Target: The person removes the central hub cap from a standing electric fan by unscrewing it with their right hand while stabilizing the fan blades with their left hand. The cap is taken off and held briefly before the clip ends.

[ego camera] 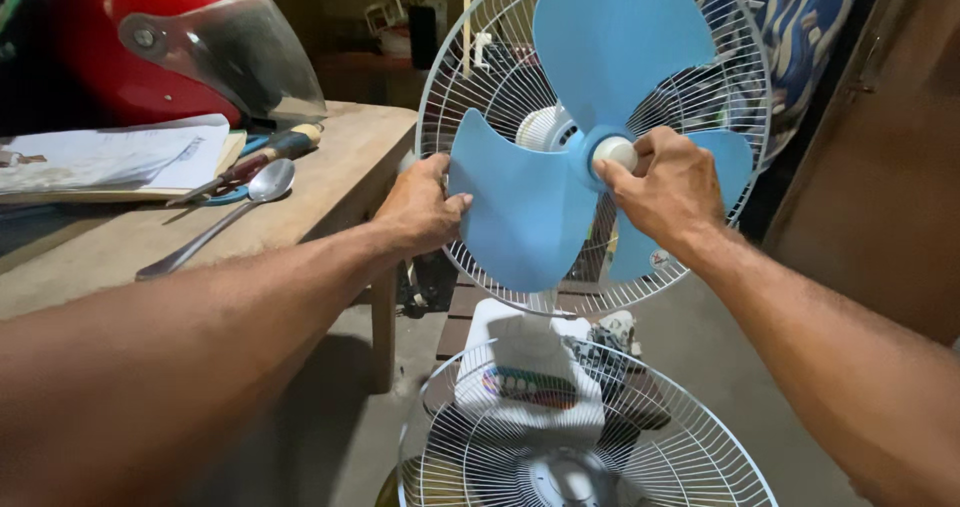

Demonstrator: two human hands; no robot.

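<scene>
Red and glossy, a helmet point(150, 47) with a smoked visor sits at the far left of the wooden bench point(330, 182), with a sheaf of papers point(110, 157), a screwdriver with a dark handle point(265, 152) and a long metal spoon point(225, 217) lying in front of it. Moving right, the left hand point(420, 207) closes around the edge of one lobe of the pale blue fan blade point(560, 157), fingers curled over its rim and thumb pressing on the face. That blade sits mounted on the motor shaft inside the white wire rear guard point(700, 277) of an upright fan just beside the bench. It looks like thin moulded plastic: light, smooth and somewhat slippery, stiff near the hub yet likely to flex or crack at the lobe tips if forced, so the thick root near the hub seems the safer place to brace it. Further right, the right hand point(670, 192) pinches the white cap point(615, 152) at the blade's centre between fingertips and thumb; the small round knob offers little purchase and probably wants a firm dry grip. Below, the detached front guard point(585, 447) lies flat near the fan's white base point(525, 367)
</scene>
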